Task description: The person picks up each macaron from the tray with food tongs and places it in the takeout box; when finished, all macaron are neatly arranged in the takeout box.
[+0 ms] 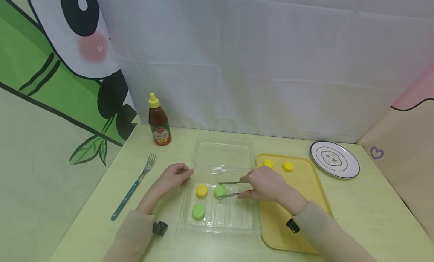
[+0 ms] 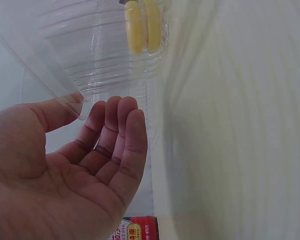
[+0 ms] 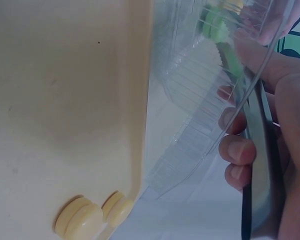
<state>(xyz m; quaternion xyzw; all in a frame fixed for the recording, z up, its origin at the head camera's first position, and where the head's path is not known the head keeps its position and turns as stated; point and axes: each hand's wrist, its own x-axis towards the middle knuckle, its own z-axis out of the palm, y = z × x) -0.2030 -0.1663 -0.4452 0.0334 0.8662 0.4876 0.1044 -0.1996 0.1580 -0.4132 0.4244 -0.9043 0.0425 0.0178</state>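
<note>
My right hand [image 1: 266, 185] grips metal tongs [image 3: 262, 165] with dark edges. Their tips lie on either side of a green macaron [image 1: 220, 191] in an open clear plastic box [image 1: 237, 215]; whether they squeeze it I cannot tell. A yellow macaron [image 1: 201, 191] and another green macaron [image 1: 198, 212] sit in the box's left half. At the box's left edge, near the hinge, my left hand [image 1: 174, 176] holds the rim between thumb and curled fingers [image 2: 132, 145]. Two yellow macarons [image 1: 288, 166] lie on a yellow tray [image 1: 288, 232], partly under my right hand.
The box's lid [image 1: 223, 151] lies folded back toward the wall curtain. A sauce bottle [image 1: 160, 122] with a yellow cap stands at the back left. A fork [image 1: 133, 186] with a green handle lies left of my left arm. Behind the tray's right corner is a white plate [image 1: 335, 159].
</note>
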